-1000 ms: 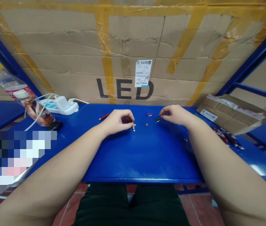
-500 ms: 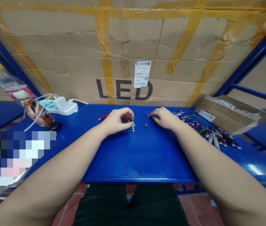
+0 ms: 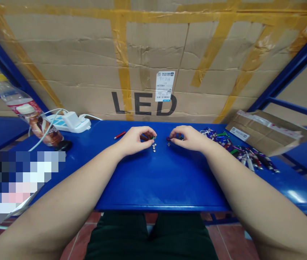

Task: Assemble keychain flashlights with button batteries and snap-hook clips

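My left hand [image 3: 138, 140] is curled with thumb and fingertips together around a small green metal piece [image 3: 152, 138], mostly hidden by the fingers. Just below those fingertips, several small silver button cells [image 3: 154, 147] lie on the blue table [image 3: 153, 180]. My right hand [image 3: 187, 137] pinches a small purple metal piece [image 3: 168, 138] between thumb and fingers, a little above the tabletop. Beneath it lies a tiny silver part [image 3: 169, 144]. A bit of green [image 3: 181, 137] shows inside the curl of that hand; what it is I cannot make out.
A red tube [image 3: 119, 135] lies beyond my left wrist. Right of my right hand is a pile of small coloured metal flashlights [image 3: 247, 155], with a cardboard box [image 3: 264, 131] behind. At left are bottles [image 3: 43, 124] and a white power strip [image 3: 74, 124]. A large carton [image 3: 88, 72] stands behind.
My right hand has shifted slightly left and its fingers have curled inward, bringing the small purple piece nearer the silver part. My left hand stays nearly still with the green piece.
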The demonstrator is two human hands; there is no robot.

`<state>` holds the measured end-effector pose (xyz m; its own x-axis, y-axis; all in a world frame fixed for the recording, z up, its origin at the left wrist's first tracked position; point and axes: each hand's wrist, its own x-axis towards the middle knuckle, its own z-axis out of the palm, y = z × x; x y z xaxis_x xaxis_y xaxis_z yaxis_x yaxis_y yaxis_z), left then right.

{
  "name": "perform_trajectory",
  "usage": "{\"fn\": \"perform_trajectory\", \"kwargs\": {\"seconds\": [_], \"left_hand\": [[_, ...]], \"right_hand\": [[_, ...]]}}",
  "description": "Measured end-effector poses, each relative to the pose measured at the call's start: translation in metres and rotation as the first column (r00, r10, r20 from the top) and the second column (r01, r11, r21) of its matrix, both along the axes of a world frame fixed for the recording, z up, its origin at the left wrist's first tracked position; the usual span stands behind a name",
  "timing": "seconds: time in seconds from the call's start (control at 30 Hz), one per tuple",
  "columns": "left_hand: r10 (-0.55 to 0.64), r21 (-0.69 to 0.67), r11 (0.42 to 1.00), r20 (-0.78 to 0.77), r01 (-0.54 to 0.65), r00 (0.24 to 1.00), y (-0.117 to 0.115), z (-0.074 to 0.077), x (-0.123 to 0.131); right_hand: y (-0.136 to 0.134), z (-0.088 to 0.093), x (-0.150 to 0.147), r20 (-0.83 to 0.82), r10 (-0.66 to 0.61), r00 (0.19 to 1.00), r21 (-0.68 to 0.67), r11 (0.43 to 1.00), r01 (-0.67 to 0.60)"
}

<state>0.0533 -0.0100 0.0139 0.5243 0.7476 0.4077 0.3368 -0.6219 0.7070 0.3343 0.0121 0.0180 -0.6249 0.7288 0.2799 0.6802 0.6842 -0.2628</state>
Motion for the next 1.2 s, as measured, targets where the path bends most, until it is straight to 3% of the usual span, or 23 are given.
{"fn": "perform_trajectory", "kwargs": {"seconds": [0.1,0.3,0.43,0.57,0.77,0.93,1.1,1.2], "left_hand": [[0.027,-0.016,1.0,-0.029,-0.027,0.999,-0.001,0.002,0.001],[0.007,-0.086,0.996,-0.028,-0.009,1.0,0.001,-0.002,0.001],[-0.031,-0.176,0.984,-0.023,0.026,0.999,0.002,-0.004,0.003],[-0.054,-0.151,0.988,-0.051,0.046,0.997,0.002,-0.003,0.004],[-0.097,-0.234,0.966,0.057,0.107,0.994,0.002,-0.005,0.006],[-0.068,-0.396,0.91,0.157,0.126,0.985,-0.001,-0.005,0.01],[-0.011,-0.563,0.806,0.295,0.184,0.955,0.0,-0.004,0.012],[0.009,-0.627,0.749,0.33,0.212,0.944,0.0,-0.004,0.012]], "right_hand": [[-0.004,0.001,-0.005,0.056,0.032,0.998,-0.03,0.999,-0.03],[-0.005,-0.006,-0.013,0.097,-0.035,0.995,-0.135,0.99,0.048],[-0.011,-0.002,-0.017,-0.099,-0.021,0.995,-0.178,0.984,0.003],[-0.023,0.004,-0.027,-0.429,-0.012,0.903,-0.163,0.984,-0.064],[-0.034,0.005,-0.041,-0.464,0.04,0.885,-0.106,0.989,-0.1],[-0.035,0.005,-0.042,-0.418,0.062,0.906,-0.047,0.995,-0.09],[-0.035,0.008,-0.04,-0.357,0.184,0.916,0.113,0.982,-0.154],[-0.035,0.008,-0.04,-0.336,0.213,0.918,0.133,0.975,-0.177]]}}
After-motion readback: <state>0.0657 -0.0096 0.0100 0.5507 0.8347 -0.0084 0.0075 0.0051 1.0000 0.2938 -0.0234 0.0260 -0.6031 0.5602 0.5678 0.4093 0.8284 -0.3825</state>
